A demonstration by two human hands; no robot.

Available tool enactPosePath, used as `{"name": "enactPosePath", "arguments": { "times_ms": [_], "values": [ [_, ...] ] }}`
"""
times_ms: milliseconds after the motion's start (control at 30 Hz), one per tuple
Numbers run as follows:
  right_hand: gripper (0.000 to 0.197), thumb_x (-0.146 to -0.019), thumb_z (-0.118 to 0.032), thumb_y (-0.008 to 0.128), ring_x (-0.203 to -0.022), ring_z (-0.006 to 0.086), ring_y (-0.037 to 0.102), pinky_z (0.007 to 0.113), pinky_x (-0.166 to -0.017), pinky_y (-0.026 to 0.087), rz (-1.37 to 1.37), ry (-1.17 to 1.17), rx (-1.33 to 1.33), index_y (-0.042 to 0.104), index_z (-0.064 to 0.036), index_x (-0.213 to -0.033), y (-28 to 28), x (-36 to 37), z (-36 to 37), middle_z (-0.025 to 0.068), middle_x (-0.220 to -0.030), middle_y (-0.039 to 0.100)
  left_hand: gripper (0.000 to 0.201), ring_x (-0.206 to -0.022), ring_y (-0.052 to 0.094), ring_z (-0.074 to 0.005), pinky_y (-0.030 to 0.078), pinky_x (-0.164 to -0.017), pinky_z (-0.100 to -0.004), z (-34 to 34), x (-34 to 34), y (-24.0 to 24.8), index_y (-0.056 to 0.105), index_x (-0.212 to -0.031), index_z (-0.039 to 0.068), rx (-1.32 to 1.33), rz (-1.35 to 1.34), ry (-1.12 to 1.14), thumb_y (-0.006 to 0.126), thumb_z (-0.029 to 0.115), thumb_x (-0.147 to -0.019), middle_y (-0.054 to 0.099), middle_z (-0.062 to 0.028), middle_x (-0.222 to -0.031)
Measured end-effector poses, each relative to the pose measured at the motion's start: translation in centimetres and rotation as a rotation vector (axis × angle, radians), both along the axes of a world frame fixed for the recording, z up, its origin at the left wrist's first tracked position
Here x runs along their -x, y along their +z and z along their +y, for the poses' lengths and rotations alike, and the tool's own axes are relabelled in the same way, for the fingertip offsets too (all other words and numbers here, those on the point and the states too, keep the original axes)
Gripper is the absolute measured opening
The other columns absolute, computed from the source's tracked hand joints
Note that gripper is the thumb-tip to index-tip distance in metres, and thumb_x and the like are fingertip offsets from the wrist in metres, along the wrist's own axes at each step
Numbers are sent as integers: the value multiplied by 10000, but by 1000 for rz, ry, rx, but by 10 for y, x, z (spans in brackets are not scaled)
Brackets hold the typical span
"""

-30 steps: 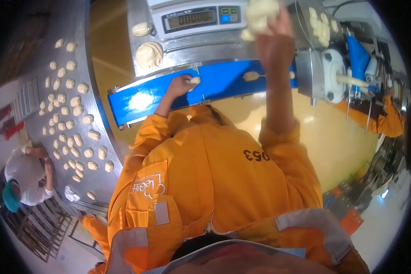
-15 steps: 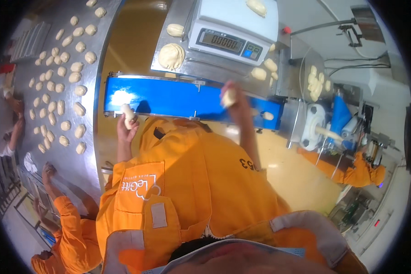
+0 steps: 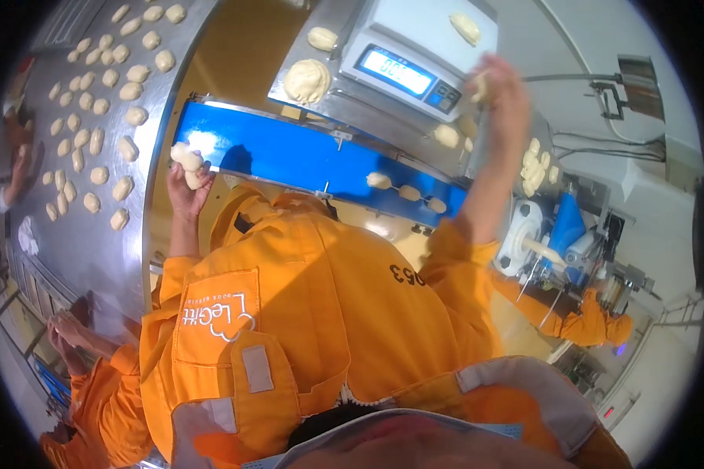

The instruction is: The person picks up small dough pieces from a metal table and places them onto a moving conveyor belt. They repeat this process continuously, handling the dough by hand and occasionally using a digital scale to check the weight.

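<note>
My left hand (image 3: 186,181) is closed around two small pale dough pieces (image 3: 186,160) at the left end of a blue conveyor belt (image 3: 289,156), beside the steel table (image 3: 129,242). My right hand (image 3: 502,87) is raised next to a digital scale (image 3: 414,47) and pinches a dough piece (image 3: 479,84); it is blurred. One dough piece (image 3: 465,27) lies on the scale's platform. Three more dough pieces (image 3: 409,192) ride on the belt's right part. My orange coverall fills the lower middle.
Several dough pieces (image 3: 102,141) lie in rows on the steel table. A larger dough lump (image 3: 307,80) sits left of the scale. A dough machine (image 3: 547,234) stands at right. A co-worker in orange (image 3: 94,383) stands lower left; another person (image 3: 590,324) bends at right.
My right hand dropped to the belt, then rose again with dough beside the scale. My left hand left the belt's surface and now holds dough at its left end.
</note>
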State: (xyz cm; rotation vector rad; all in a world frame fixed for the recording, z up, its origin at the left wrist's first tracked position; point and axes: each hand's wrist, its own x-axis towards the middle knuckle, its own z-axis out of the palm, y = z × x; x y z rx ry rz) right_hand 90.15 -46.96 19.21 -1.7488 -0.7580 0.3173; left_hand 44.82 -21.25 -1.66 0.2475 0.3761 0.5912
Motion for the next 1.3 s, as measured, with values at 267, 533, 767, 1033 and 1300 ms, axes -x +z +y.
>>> {"name": "enactPosePath", "arguments": {
  "times_ms": [267,533,767,1033,1300],
  "values": [
    [577,-760,-426,729,-1035,364,587,434,-894,463,-968,165,652,615,-26,-1161,-25,-119,92,220,-1090,617,499,-784,510,-165,432,-624,-274,29,105,27,439,-1322,115,-123,81,275,544,383,-914,554,-74,-1129],
    [356,-876,-326,616,-717,120,579,279,-621,465,108,71,533,641,-18,-1054,40,-98,158,20,-812,612,430,-783,551,-108,439,-568,-207,52,231,77,514,-1255,100,-22,727,898,595,351,-915,625,-50,-1060],
    [323,-892,-305,626,-777,96,579,239,-623,457,-226,462,357,642,-37,-1070,60,89,406,24,-897,630,363,-749,573,-96,427,-547,-214,106,344,59,586,-1181,98,3,1293,1059,651,295,-884,627,-17,-960],
    [474,-788,-407,712,-790,258,639,352,-692,508,-481,482,531,651,-2,-1025,-111,209,726,160,-870,660,472,-937,610,-192,484,-799,-329,123,355,16,536,-1279,23,-223,1880,389,650,167,-844,625,-121,-1063],
    [566,-833,-399,640,-1086,408,560,446,-936,457,-868,379,373,520,-36,-1250,-183,210,875,260,-1180,554,480,-1103,565,-274,401,-990,-359,136,409,46,512,-1309,61,-395,1983,572,608,43,-839,590,-161,-1177]
  ]
}}
